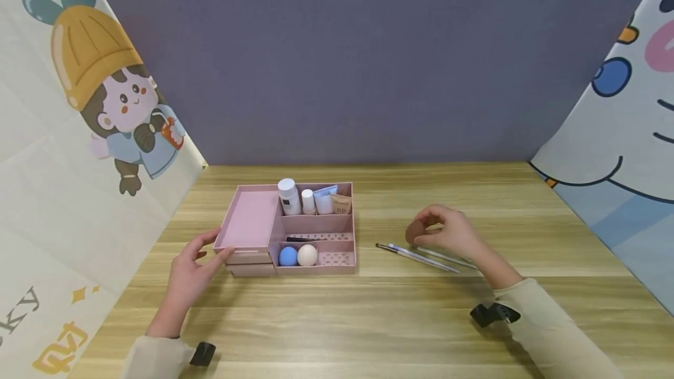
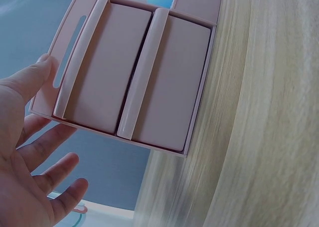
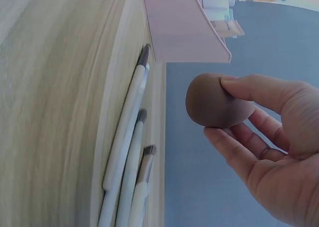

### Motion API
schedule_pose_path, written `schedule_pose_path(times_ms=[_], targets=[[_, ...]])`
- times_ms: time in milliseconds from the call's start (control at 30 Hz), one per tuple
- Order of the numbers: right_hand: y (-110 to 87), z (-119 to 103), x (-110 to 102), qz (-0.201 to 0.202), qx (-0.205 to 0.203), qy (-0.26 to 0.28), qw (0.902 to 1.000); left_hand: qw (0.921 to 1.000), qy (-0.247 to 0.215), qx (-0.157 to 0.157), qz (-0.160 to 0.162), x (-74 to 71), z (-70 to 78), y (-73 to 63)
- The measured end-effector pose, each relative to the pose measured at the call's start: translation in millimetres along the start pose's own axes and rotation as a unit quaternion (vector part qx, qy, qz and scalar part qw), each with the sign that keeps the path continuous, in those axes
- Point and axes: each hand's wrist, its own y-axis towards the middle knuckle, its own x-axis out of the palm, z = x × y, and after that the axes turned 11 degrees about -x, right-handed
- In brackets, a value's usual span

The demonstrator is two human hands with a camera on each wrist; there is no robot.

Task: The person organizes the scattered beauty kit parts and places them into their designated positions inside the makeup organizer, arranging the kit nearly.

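A pink desktop makeup organizer (image 1: 316, 271) stands on the table, its left side a raised top tray over two drawers. My left hand (image 1: 191, 271) grips its front left corner, thumb on the front edge and fingers along the side; the left wrist view shows both drawers (image 2: 107, 70) pushed in. In my right hand (image 1: 454, 233) a brown makeup sponge (image 3: 207, 100) is pinched between thumb and fingers, held above several makeup brushes (image 1: 423, 260) lying to the right of the organizer.
The back compartment holds a white bottle (image 1: 288, 196), a small white-capped bottle (image 1: 308, 202) and two tubes. A thin black pencil-like item (image 1: 302, 240) lies in the middle section. In front sit a blue sponge (image 1: 288, 256) and a cream sponge (image 1: 308, 255). A grey partition (image 1: 368, 75) rises behind the table.
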Motion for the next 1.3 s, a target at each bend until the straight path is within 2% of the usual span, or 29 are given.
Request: schedule_pose_path(times_ms=[233,400,700,1067,1300], targets=[[4.0,-2,13,0.0,-0.014,0.021,0.9997,0.9999,0.0,-0.009,-0.007,-1.1,-0.1,-0.6],[8.5,-7,22,-0.002,-0.036,0.031,0.9989,1.0,0.001,-0.002,0.0,-0.2,-2.0,-0.6],[13.0,-19,35,-0.012,-0.027,0.045,0.9986,1.0,0.001,0.002,0.0,0.4,-2.3,-0.6],[17.3,-23,51,-0.023,-0.046,0.072,0.9961,1.0,-0.001,0.007,0.001,0.7,-3.0,-0.5],[22.5,-32,60,-0.026,-0.06,0.07,0.9954,1.0,0.0,0.003,0.001,0.2,-2.7,0.9]])
